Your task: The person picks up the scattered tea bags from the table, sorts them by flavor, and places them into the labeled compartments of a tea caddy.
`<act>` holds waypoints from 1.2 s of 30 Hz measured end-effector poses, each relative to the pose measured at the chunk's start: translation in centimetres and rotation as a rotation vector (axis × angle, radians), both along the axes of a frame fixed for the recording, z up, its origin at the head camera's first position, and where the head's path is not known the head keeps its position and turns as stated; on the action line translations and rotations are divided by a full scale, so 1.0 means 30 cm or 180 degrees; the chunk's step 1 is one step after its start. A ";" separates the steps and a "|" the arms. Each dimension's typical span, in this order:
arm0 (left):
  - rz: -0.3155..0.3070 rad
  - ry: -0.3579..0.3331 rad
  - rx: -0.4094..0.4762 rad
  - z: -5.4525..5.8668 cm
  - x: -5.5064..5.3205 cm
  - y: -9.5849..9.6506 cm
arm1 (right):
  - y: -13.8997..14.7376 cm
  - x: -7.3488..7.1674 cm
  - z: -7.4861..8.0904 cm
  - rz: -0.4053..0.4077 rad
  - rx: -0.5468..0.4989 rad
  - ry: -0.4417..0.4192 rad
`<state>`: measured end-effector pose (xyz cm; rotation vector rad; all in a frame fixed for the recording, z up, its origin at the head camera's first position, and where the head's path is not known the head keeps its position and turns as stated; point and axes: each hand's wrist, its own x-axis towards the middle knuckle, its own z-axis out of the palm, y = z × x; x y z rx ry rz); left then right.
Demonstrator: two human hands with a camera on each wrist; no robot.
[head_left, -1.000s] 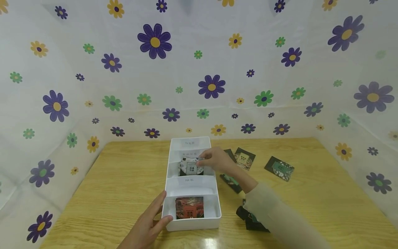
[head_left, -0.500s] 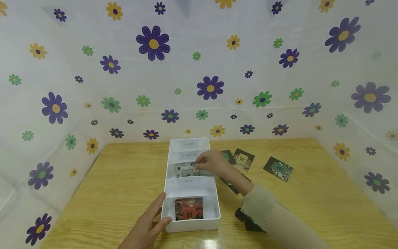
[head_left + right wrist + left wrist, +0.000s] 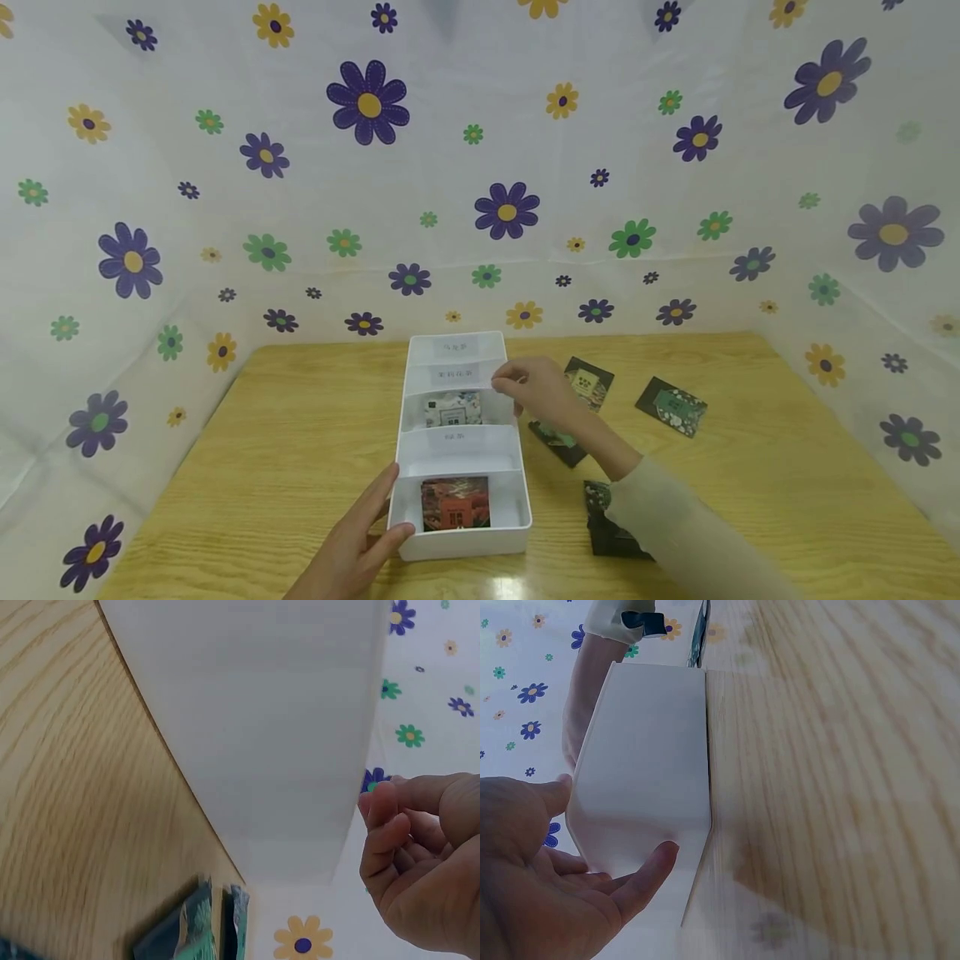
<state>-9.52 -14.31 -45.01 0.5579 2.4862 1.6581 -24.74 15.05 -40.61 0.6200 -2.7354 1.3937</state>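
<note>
A white divided box (image 3: 461, 543) stands lengthwise before me, with faint written labels on its dividers. My left hand (image 3: 356, 533) rests against its near left corner, index finger along the side and thumb at the front wall. White-grey tea sachets (image 3: 452, 410) lie in a middle compartment, and red tea sachets (image 3: 455, 504) in the nearest one. My right hand (image 3: 543, 392) is over the box's right rim, to the right of the white-grey sachets. In the right wrist view its fingers (image 3: 384, 806) are loosely bent, tips close together, holding nothing.
Right of the box lie dark tea sachets: a green-labelled one (image 3: 558, 442), a yellow-labelled one (image 3: 588, 382) and a flowered one (image 3: 672, 407). More dark packets (image 3: 611, 533) are nearer, partly behind my right sleeve. A flowered cloth (image 3: 450, 167) encloses the wooden table.
The white-grey sachet, pinched by my right hand earlier, has gone down into its compartment and been let go. My right hand has drawn back to the right. The left hand stays put.
</note>
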 end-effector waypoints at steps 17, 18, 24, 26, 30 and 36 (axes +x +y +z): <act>0.0031 -0.0121 -0.0057 0.007 0.004 -0.002 | 0.301 0.024 0.035 -0.0437 -0.0326 -0.0534; 0.0035 -0.0134 -0.0061 0.008 0.004 -0.002 | 0.318 0.026 0.034 -0.0459 -0.0325 -0.0544; 0.0049 -0.0148 -0.0053 0.009 0.004 -0.002 | 0.410 0.044 0.034 -0.0594 -0.0275 -0.0599; 0.0046 -0.0141 -0.0048 0.009 0.004 -0.002 | 0.435 0.052 0.035 -0.0620 -0.0254 -0.0606; 0.0043 -0.0104 -0.0026 0.009 0.003 0.000 | 0.480 0.065 0.031 -0.0703 -0.0261 -0.0651; 0.0041 -0.0062 0.0000 0.008 0.004 0.001 | 0.561 0.074 0.006 -0.0822 -0.0257 -0.0628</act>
